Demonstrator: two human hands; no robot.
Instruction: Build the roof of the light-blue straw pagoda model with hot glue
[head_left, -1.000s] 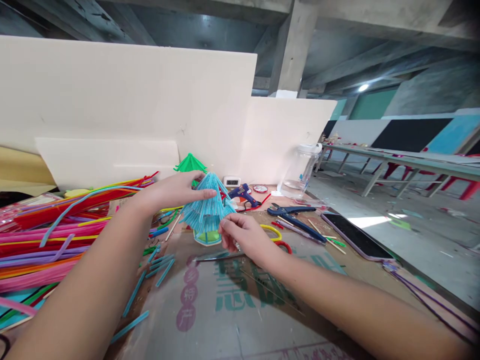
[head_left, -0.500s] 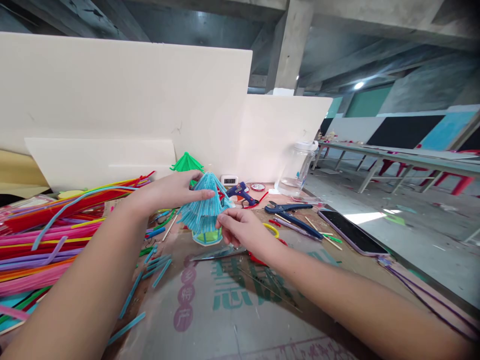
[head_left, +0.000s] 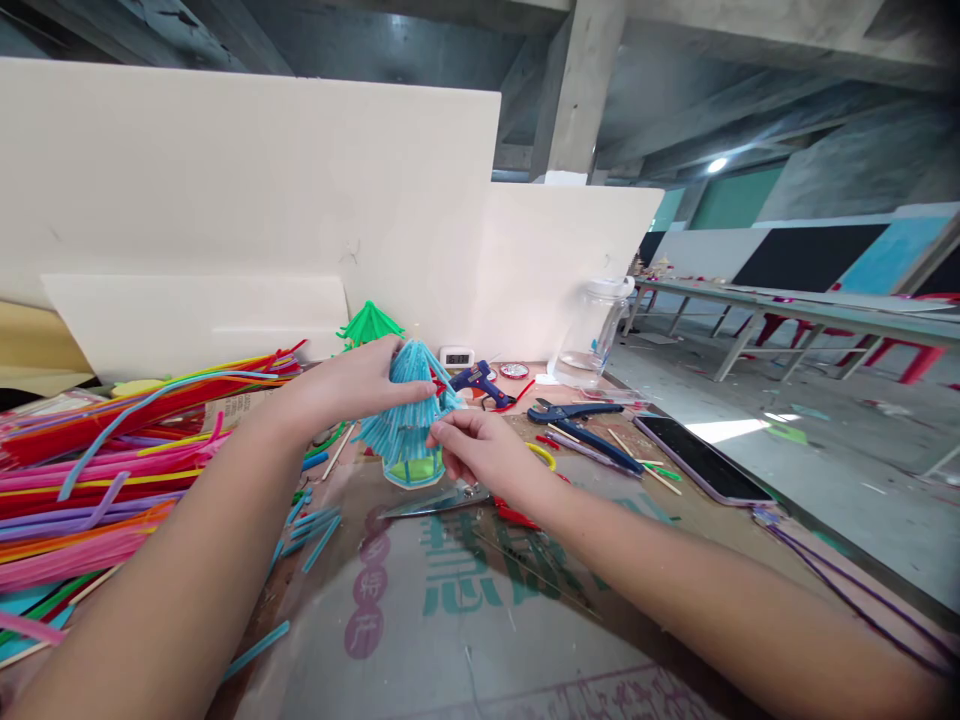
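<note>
A small pagoda model [head_left: 405,420] of light-blue pipe cleaners, with tiered roofs and a yellow-green base, stands upright on the table. My left hand [head_left: 360,380] grips its upper roof from the left, thumb across the front and fingers hidden behind. At the lower roof's right edge, my right hand [head_left: 476,450] pinches with thumb and forefinger; the exact bit between the fingertips is too small to see. Scissors [head_left: 431,502] with red handles lie just below that hand. Cut blue pipe-cleaner pieces [head_left: 321,540] are scattered left of the model.
Bundles of coloured pipe cleaners [head_left: 90,480] cover the left side. Behind stand a green roofed model [head_left: 370,322], a small digital clock [head_left: 457,357] and a glue gun [head_left: 484,383]. Pliers [head_left: 585,425], a phone [head_left: 701,458] and a water jug [head_left: 592,335] are to the right.
Both hands stay at the pagoda almost unchanged. My right fingertips have shifted slightly left along the roof edge, and the whole view has moved a little.
</note>
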